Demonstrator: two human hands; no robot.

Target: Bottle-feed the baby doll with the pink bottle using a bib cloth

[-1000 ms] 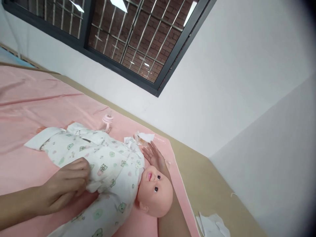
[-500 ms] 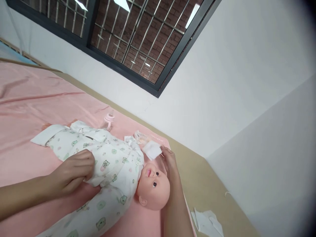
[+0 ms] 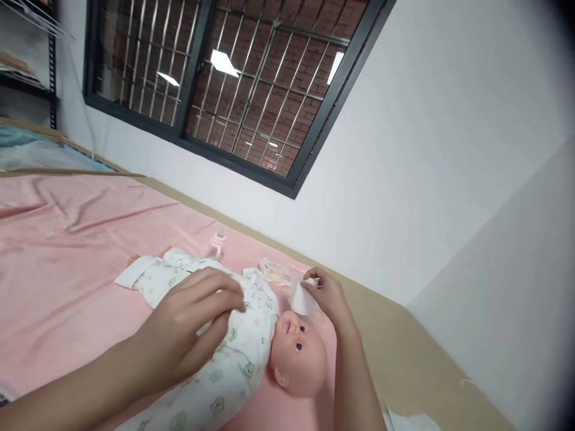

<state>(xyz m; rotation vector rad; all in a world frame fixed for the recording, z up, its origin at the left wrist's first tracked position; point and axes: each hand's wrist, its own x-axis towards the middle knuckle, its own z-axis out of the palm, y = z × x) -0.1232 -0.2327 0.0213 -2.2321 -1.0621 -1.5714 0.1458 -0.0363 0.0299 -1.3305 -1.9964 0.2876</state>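
Note:
A baby doll [image 3: 302, 362] lies on its back on a pink sheet [image 3: 85, 287], its head toward the right, in a white romper [image 3: 258, 317] printed with green animals. Between the thumb and fingers of my right hand [image 3: 327, 293], a white tissue [image 3: 300, 300] hangs just beside the doll's face. Above the doll's torso hovers my left hand [image 3: 197, 326], fingers loosely bent and thumb apart, with nothing seen in it. Behind the right hand's tissue lies a clear plastic packet [image 3: 274, 271].
A pink baby bottle [image 3: 218, 244] stands beyond the doll. White cloth or paper [image 3: 411, 421] lies on the tan surface [image 3: 399, 347] at the lower right. A wall with a barred window [image 3: 251, 90] rises behind, and a dark shelf [image 3: 27, 84] stands at far left.
My left hand has risen from the doll's romper and moved right, its fingers loosening. My right hand has lifted the tissue, which now hangs down near the doll's face. The view has tilted up.

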